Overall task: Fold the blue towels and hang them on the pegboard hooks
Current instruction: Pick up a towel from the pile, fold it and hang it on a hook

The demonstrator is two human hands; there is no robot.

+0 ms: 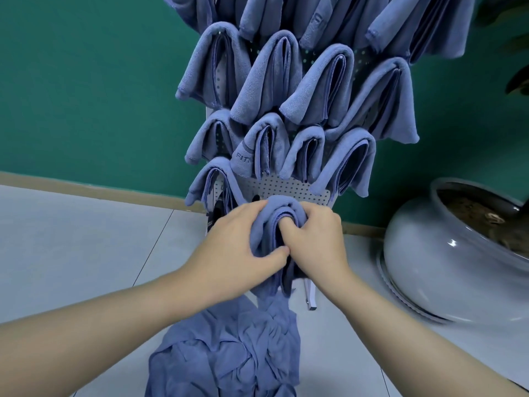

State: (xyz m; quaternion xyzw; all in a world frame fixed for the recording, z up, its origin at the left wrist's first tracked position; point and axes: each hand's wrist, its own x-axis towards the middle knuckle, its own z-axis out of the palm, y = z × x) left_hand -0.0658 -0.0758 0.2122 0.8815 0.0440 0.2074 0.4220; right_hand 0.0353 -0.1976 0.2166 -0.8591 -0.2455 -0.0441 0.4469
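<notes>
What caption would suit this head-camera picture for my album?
Both hands, left hand and right hand, grip a folded blue towel at the pegboard, below rows of hung towels.

Hung towels (289,81) crowd the pegboard (282,186), only its bottom strip bare; big pot (446,253) blocks right; floor (71,239) left open; towel heap (229,353) below.

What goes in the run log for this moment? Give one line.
step: hanging | hands: left hand, right hand both grip folded towel | at: pegboard bottom | left: towel pile

Both hands (286,239) around folded towel (279,216)
</notes>
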